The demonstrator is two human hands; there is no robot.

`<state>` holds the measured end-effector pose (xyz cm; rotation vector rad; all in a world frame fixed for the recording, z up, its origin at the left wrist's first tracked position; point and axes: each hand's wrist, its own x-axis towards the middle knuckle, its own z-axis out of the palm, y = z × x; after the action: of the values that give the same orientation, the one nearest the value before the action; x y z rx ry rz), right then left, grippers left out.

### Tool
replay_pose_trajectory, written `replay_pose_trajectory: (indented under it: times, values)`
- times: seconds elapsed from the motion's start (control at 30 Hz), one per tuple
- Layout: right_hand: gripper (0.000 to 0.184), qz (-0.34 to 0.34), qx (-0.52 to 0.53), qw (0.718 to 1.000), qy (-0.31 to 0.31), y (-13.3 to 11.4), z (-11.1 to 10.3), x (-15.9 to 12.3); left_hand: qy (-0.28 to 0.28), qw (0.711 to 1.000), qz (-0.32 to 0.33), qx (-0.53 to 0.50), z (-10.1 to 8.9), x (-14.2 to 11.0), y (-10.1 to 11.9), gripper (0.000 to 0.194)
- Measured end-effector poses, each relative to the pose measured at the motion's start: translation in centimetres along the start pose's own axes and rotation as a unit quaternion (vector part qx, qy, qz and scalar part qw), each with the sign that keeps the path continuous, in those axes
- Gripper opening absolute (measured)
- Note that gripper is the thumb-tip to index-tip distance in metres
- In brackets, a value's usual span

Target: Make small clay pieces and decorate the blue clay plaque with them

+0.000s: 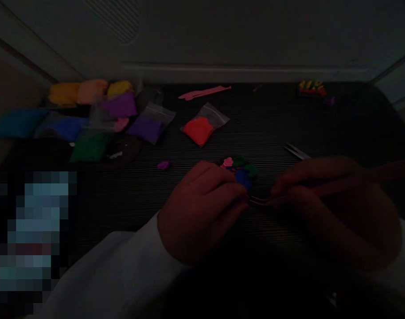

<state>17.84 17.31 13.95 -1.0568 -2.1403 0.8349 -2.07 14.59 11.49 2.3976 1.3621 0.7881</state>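
Observation:
Low in the middle, my left hand (202, 208) is closed, pinching a small purple piece of clay (243, 199) in its fingertips. Just beyond those fingers lies a blue clay figure (244, 178), topped with a pink flower (227, 162) and green leaf shapes (251, 170); my hand hides part of it. My right hand (342, 208) is wrapped round a long pink modelling tool (338, 185). The tool's thin curved tip points left and reaches close to the purple piece; in the dim light I cannot tell whether they touch.
Bags of coloured clay crowd the back left, including a green one (90, 147). A red clay bag (199, 129) lies mid-table, near a pink tool (204, 93). Pointed metal tips (297, 151) show beyond my right hand. A yellow-and-red clay piece (311, 88) sits back right.

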Motion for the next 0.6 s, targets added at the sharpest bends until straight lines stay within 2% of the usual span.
replay_pose_trajectory:
  times: [0.13, 0.3, 0.6]
  values:
    - [0.018, -0.007, -0.017, 1.0, 0.014, -0.04, 0.31, 0.06, -0.002, 1.0, 0.001, 0.008, -0.03, 0.09, 0.0, 0.015]
    - [0.023, -0.072, 0.001, 0.997, 0.025, 0.53, 0.49, 0.23, 0.017, 1.0, 0.025, 0.009, -0.01, 0.19, 0.01, 0.015]
    - [0.022, -0.091, 0.002, 0.996, 0.023, 0.66, 0.63, 0.37, 0.008, 1.0, 0.017, -0.006, -0.01, 0.01, -0.06, 0.016]
